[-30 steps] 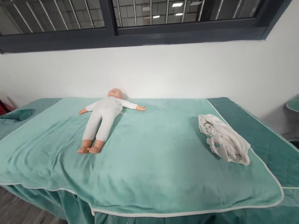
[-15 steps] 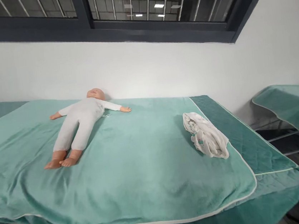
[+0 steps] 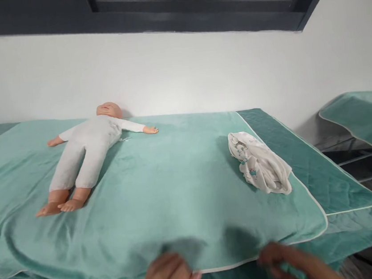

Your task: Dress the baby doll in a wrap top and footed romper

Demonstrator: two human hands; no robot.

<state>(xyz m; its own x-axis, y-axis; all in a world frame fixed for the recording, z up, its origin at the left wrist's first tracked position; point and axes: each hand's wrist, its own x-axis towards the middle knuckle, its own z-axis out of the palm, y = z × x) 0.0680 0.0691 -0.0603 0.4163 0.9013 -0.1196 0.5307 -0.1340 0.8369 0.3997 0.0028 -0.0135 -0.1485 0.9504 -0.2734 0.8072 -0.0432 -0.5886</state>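
A baby doll (image 3: 87, 153) in a white one-piece lies on its back on a green blanket (image 3: 165, 195), head towards the wall, arms spread. A crumpled white printed cloth (image 3: 259, 162) lies on the blanket's right part. My left hand (image 3: 170, 278) and my right hand (image 3: 294, 266) show at the bottom edge, just in front of the blanket's white-piped near hem. Both are blurred by motion. The left hand's fingers look held together, and the right hand's fingers cannot be made out. Neither touches the doll or the cloth.
The blanket covers a bed with a darker green sheet (image 3: 310, 165) showing on the right. A white wall (image 3: 178, 68) and dark window frame (image 3: 192, 13) stand behind. Another green-covered bed (image 3: 365, 123) stands at the right across a gap of dark floor.
The view has come closer to the bed and tilted down. Both my hands have come into view at the bottom edge. The doll and the cloth have not moved.
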